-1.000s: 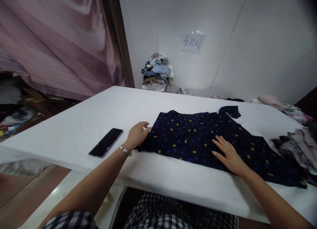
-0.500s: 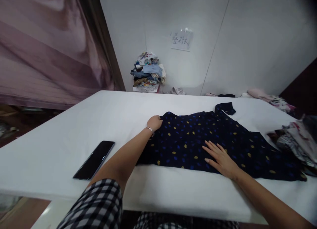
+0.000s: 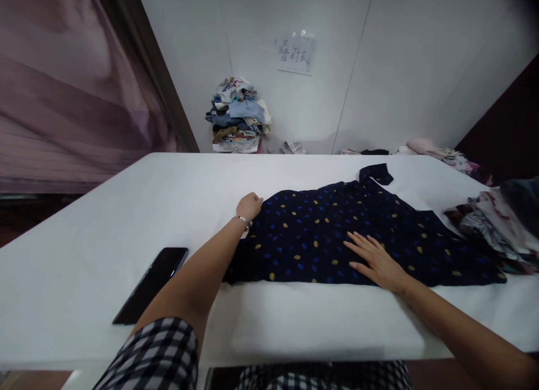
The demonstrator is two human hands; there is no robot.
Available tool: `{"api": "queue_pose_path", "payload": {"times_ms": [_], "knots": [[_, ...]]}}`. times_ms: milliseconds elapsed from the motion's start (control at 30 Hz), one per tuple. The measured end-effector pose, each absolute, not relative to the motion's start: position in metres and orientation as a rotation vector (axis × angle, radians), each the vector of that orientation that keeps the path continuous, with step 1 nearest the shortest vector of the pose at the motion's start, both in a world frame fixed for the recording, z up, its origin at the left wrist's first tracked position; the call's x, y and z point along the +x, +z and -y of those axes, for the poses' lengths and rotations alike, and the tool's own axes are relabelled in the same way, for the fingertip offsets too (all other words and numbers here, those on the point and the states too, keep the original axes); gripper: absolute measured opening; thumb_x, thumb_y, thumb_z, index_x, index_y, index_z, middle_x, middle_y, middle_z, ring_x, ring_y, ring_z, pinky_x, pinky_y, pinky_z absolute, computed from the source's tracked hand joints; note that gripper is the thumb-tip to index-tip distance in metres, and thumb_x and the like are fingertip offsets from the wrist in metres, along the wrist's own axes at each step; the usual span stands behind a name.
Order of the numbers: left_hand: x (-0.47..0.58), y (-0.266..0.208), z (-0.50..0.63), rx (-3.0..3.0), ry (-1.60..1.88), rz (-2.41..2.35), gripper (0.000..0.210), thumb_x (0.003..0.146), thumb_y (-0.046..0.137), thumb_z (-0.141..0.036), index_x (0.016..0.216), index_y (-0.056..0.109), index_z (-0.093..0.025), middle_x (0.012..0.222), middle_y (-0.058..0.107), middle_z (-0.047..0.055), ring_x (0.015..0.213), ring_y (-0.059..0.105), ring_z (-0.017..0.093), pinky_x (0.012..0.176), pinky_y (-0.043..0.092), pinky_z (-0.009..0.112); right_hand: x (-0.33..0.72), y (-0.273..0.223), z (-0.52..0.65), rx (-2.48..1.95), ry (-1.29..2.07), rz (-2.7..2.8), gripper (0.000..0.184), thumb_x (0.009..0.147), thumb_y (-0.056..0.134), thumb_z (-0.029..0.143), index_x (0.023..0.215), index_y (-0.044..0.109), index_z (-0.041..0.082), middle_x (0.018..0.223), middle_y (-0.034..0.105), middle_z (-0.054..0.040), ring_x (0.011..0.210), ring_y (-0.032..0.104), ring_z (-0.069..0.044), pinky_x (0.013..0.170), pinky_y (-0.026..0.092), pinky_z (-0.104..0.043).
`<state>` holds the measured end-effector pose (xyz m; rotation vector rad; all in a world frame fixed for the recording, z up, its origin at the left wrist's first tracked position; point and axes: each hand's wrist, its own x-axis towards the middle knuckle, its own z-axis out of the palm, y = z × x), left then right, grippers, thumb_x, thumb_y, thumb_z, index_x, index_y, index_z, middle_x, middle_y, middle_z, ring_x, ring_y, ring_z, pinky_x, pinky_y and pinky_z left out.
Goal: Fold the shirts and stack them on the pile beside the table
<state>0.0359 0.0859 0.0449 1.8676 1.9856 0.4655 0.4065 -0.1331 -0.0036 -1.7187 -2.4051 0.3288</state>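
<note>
A dark navy shirt with blue and yellow leaf-like spots lies spread over the white table. Its collar or sleeve end curls at the far side, and its right part reaches toward a heap of clothes. My left hand is closed at the shirt's far left corner, pinching the cloth's edge; the fingertips are partly hidden. Flat on the shirt's near middle rests my right hand, fingers spread and palm down.
A black phone lies left of my left forearm on the white table. Folded clothes are stacked at the right edge. Another clothes pile stands by the wall behind, below a handwritten paper sign. A pink curtain hangs at left.
My left hand has shifted slightly left along with the shirt's corner, drawing that edge outward. My right hand stays flat on the cloth. The camera view has turned a little.
</note>
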Motion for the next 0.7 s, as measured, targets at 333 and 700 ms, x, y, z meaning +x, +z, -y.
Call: {"api": "queue_pose_path", "payload": {"times_ms": [333, 700], "knots": [[0.058, 0.049, -0.070, 2.172, 0.347, -1.912, 0.018, 0.083, 0.051, -0.031, 0.094, 0.063, -0.022, 0.104, 0.070, 0.010, 0.097, 0.063, 0.027, 0.075, 0.045, 0.034, 0.405, -0.003, 0.133, -1.682, 0.350, 2.371, 0.058, 0.094, 0.042, 0.057, 0.148, 0.037, 0.035, 0.158, 0.025, -0.0017, 0.147, 0.020, -0.027, 0.119, 0.015, -0.056], [0.055, 0.061, -0.033, 2.317, 0.508, -1.817, 0.032, 0.091, 0.041, -0.040, 0.101, 0.064, -0.021, 0.110, 0.067, 0.011, 0.099, 0.062, 0.027, 0.082, 0.048, 0.037, 0.400, 0.007, 0.132, -1.697, 0.401, 2.364, 0.062, 0.093, 0.040, 0.061, 0.147, 0.041, 0.029, 0.158, 0.025, -0.0059, 0.147, 0.019, -0.027, 0.119, 0.011, -0.053]]}}
